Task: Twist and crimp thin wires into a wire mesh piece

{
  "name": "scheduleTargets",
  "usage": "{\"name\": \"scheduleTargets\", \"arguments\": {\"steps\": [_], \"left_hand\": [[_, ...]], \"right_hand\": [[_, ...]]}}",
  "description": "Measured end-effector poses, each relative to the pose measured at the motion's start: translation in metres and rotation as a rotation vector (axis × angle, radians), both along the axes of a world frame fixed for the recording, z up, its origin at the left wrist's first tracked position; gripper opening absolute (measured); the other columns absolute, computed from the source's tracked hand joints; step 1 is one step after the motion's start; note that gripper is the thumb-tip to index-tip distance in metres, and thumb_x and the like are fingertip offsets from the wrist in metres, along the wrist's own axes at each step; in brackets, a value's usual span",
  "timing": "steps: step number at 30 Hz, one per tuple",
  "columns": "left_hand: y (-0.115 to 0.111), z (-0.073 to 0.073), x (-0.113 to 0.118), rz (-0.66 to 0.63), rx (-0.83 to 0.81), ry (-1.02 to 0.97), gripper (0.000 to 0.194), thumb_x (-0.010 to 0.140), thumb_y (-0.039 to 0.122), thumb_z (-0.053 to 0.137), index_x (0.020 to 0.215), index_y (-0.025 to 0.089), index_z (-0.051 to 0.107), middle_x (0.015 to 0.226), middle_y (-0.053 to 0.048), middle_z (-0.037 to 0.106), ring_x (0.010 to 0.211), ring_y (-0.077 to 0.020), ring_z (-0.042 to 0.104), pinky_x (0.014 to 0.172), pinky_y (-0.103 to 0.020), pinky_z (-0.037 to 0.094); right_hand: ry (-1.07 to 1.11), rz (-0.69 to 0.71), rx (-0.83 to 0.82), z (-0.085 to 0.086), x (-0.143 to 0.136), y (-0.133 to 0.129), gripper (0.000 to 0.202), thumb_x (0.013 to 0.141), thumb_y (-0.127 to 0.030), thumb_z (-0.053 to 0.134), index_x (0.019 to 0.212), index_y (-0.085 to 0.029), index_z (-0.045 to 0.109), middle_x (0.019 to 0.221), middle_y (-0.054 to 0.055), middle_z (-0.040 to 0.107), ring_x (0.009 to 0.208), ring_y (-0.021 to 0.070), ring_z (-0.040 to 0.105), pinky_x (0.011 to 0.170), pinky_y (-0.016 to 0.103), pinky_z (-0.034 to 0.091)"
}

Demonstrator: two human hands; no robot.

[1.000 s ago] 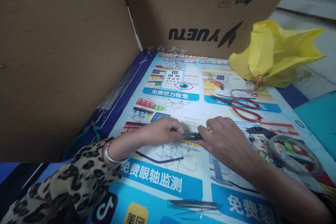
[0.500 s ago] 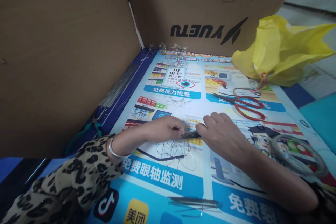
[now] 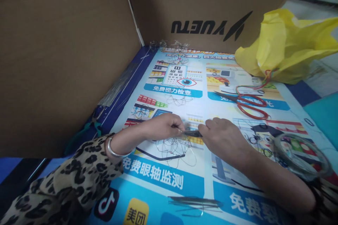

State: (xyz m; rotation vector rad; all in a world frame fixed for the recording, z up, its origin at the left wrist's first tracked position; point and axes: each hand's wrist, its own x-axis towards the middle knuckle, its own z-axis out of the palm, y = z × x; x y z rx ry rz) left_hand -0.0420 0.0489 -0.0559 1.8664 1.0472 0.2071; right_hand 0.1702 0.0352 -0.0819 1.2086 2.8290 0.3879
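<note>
In the middle of the poster, my right hand (image 3: 223, 135) is closed around a pair of pliers; the handles are hidden in my palm. The dark jaws of the pliers (image 3: 192, 133) point left and reach my left fingertips. My left hand (image 3: 165, 126) pinches thin wire at the jaws' tip. Below those fingers hangs or lies a tangle of looped wire (image 3: 175, 149), with a few tiny reddish specks on it. Whether the jaws are clamped on the wire cannot be made out. A bundle of straight dark wires (image 3: 195, 202) lies nearer to me.
Red-handled scissors (image 3: 252, 105) lie right of centre, below a yellow bag (image 3: 287, 49). A wire coil (image 3: 302, 154) sits by my right forearm. Teal-handled pliers (image 3: 92, 126) and straight wires (image 3: 116, 89) lie left. Cardboard walls (image 3: 66, 59) stand left and behind; wire pieces (image 3: 179, 47) sit at the back.
The right hand has shifted slightly down and its pliers have turned a little, now lying flatter. My left hand keeps its pinch in nearly the same place. The view has moved slightly.
</note>
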Motion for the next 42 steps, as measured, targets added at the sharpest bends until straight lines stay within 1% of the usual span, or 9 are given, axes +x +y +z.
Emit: {"name": "scheduleTargets", "arguments": {"steps": [4, 8, 11, 16, 21, 26, 33, 39, 42], "left_hand": [[0.000, 0.001, -0.002, 0.016, 0.065, 0.003, 0.010, 0.076, 0.022, 0.056, 0.077, 0.013, 0.061, 0.076, 0.000, 0.056, 0.068, -0.0104, 0.050, 0.062, -0.021, 0.037], [-0.002, 0.001, -0.002, 0.036, 0.095, 0.014, 0.008, 0.076, 0.021, 0.056, 0.078, 0.014, 0.061, 0.077, 0.000, 0.057, 0.068, -0.0100, 0.051, 0.062, -0.021, 0.038], [-0.003, 0.001, -0.002, 0.035, 0.116, 0.017, 0.007, 0.075, 0.019, 0.057, 0.078, 0.015, 0.062, 0.078, 0.000, 0.058, 0.070, -0.0099, 0.051, 0.064, -0.021, 0.038], [-0.003, 0.001, -0.001, 0.040, 0.084, 0.010, 0.007, 0.075, 0.021, 0.057, 0.076, 0.015, 0.061, 0.077, 0.000, 0.058, 0.068, -0.0094, 0.050, 0.063, -0.021, 0.038], [-0.003, 0.001, -0.002, 0.059, -0.023, -0.017, 0.009, 0.075, 0.022, 0.056, 0.075, 0.014, 0.060, 0.070, 0.002, 0.053, 0.058, -0.0072, 0.044, 0.054, -0.019, 0.035], [-0.003, -0.002, -0.005, 0.060, -0.104, -0.044, 0.011, 0.075, 0.024, 0.055, 0.077, 0.013, 0.058, 0.063, 0.004, 0.048, 0.050, -0.0054, 0.037, 0.046, -0.018, 0.029], [-0.001, -0.004, -0.008, 0.002, -0.088, -0.043, 0.015, 0.076, 0.027, 0.054, 0.078, 0.014, 0.060, 0.066, 0.002, 0.051, 0.057, -0.0074, 0.043, 0.054, -0.018, 0.036], [0.001, 0.001, -0.007, -0.047, -0.069, -0.018, 0.011, 0.076, 0.020, 0.053, 0.078, 0.013, 0.061, 0.073, -0.001, 0.056, 0.066, -0.0096, 0.049, 0.063, -0.020, 0.039], [0.002, 0.002, -0.005, -0.079, -0.052, -0.023, 0.010, 0.076, 0.017, 0.052, 0.076, 0.013, 0.061, 0.074, -0.001, 0.057, 0.070, -0.0104, 0.050, 0.065, -0.021, 0.039]], "right_hand": [[0.017, -0.142, -0.138, 0.005, -0.004, -0.006, 0.013, 0.081, -0.022, 0.047, 0.077, -0.020, 0.058, 0.069, 0.004, 0.062, 0.063, 0.0183, 0.055, 0.051, 0.027, 0.019], [0.042, -0.242, -0.332, 0.010, -0.007, -0.009, 0.026, 0.086, -0.036, 0.040, 0.076, -0.021, 0.059, 0.070, 0.004, 0.065, 0.062, 0.0180, 0.058, 0.049, 0.026, 0.020], [0.046, -0.281, -0.431, 0.013, -0.007, -0.010, 0.035, 0.087, -0.043, 0.036, 0.076, -0.021, 0.061, 0.070, 0.005, 0.066, 0.061, 0.0187, 0.060, 0.049, 0.026, 0.023], [0.049, -0.289, -0.492, 0.016, -0.007, -0.012, 0.037, 0.086, -0.044, 0.036, 0.072, -0.020, 0.062, 0.067, 0.006, 0.066, 0.060, 0.0188, 0.060, 0.049, 0.026, 0.025], [0.075, -0.262, -0.468, 0.017, -0.007, -0.013, 0.036, 0.086, -0.042, 0.036, 0.071, -0.019, 0.061, 0.066, 0.006, 0.066, 0.059, 0.0189, 0.060, 0.047, 0.026, 0.020], [0.071, -0.237, -0.494, 0.018, -0.006, -0.014, 0.039, 0.087, -0.045, 0.035, 0.072, -0.019, 0.060, 0.067, 0.005, 0.066, 0.060, 0.0187, 0.060, 0.048, 0.026, 0.021], [0.086, -0.154, -0.413, 0.014, -0.002, -0.012, 0.031, 0.086, -0.043, 0.040, 0.075, -0.021, 0.059, 0.074, 0.003, 0.065, 0.067, 0.0179, 0.058, 0.053, 0.025, 0.027], [0.047, -0.046, -0.241, 0.013, 0.000, -0.010, 0.013, 0.080, -0.023, 0.048, 0.075, -0.019, 0.059, 0.070, 0.004, 0.061, 0.063, 0.0165, 0.052, 0.055, 0.028, 0.024], [0.005, 0.001, -0.129, 0.014, 0.000, -0.008, 0.012, 0.075, -0.013, 0.049, 0.074, -0.020, 0.059, 0.066, 0.005, 0.059, 0.059, 0.0163, 0.048, 0.054, 0.030, 0.019]]}}
